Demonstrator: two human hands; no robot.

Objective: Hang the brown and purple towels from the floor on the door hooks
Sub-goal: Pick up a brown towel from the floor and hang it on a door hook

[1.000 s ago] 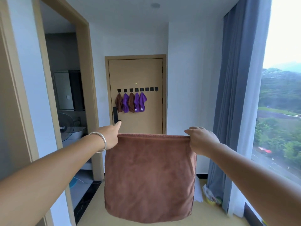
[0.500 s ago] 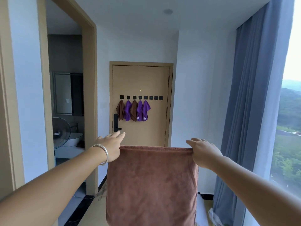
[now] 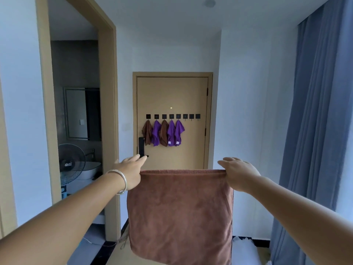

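A brown towel (image 3: 180, 213) hangs spread out in front of me, stretched flat by its top edge. My left hand (image 3: 128, 173) pinches its top left corner, and my right hand (image 3: 237, 174) pinches its top right corner. Far ahead stands a tan door (image 3: 172, 92) with a row of black hooks (image 3: 191, 116). Two brown towels (image 3: 163, 133) and three purple towels (image 3: 179, 131) hang on the five left hooks. The three right hooks are bare.
A bathroom doorway (image 3: 107, 131) opens on the left, with a standing fan (image 3: 71, 165) and a basin inside. Blue curtains (image 3: 313, 131) hang along the right. Something white (image 3: 242, 249) lies on the floor behind the towel.
The view has tilted up and drawn a little nearer the door. Both hands still hold the brown towel spread, which now sits lower in view.
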